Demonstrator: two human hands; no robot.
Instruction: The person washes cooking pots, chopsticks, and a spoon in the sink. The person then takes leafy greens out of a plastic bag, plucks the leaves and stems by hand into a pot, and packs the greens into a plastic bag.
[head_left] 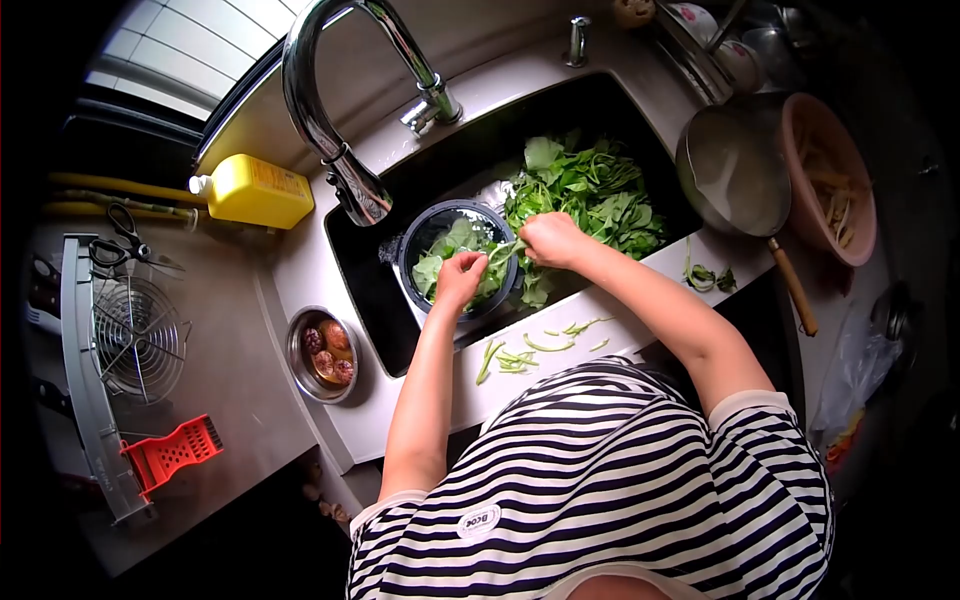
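Observation:
Over the dark sink, both my hands are closed on a thin green stem stretched between them. My left hand pinches its lower end above a round dark-rimmed bowl with torn green leaves inside. My right hand wraps round the other end, its fingers partly hidden. Beyond it, a large heap of leafy greens fills the right side of the sink. Several short stem pieces lie on the counter edge in front of me.
A chrome faucet arches over the sink. Left stand a metal bowl of soaking dark mushroom-like pieces, a yellow jug, scissors and a red grater. Right are a wok and a pink basin.

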